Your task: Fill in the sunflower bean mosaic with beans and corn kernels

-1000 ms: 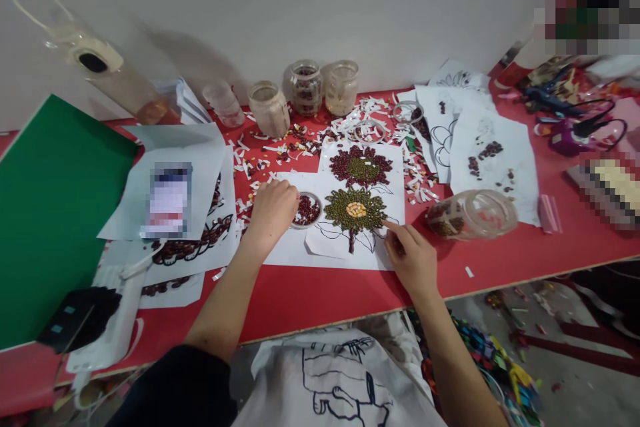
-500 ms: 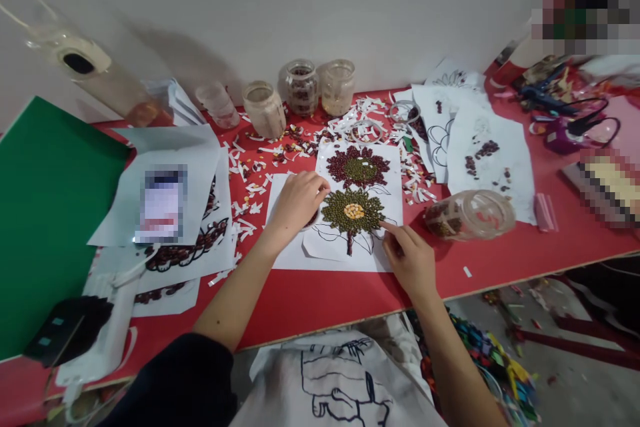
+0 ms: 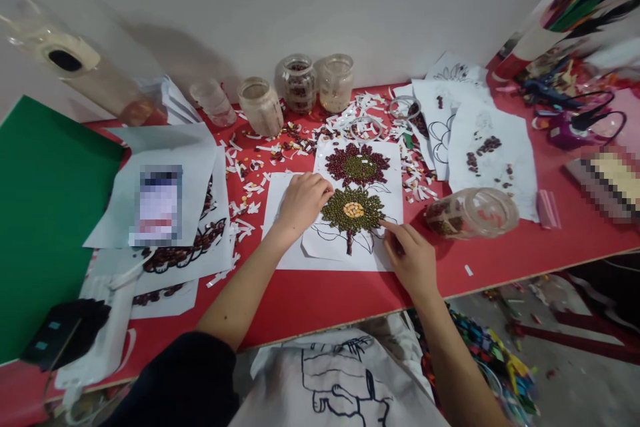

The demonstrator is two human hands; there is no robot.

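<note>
My left hand comes over the sheet with its fingers bunched close, the tips at the left edge of the green flower; I cannot tell whether a bean is pinched between them. My right hand has the index finger stretched out to the flower's lower right petals while the other fingers curl in. It looks to be touching there, and I see nothing held in it.

The flower lies between my hands on white paper, its petals set in what look like mung beans around a heart of corn kernels. A dark red stem runs down from it, and the leaves beside that are bare outlines. Just above sits a red-petalled flower with a green centre.

I judge the step in hand to be tidying or placing beans along the green petals. The next move calls for a light fingertip touch, with both wrists kept clear of the laid beans.

To the right, a clear jar lies on its side on the red bench. Paper shreds and loose beans litter the back, before four jars by the wall. A phone rests on papers to the left.
</note>
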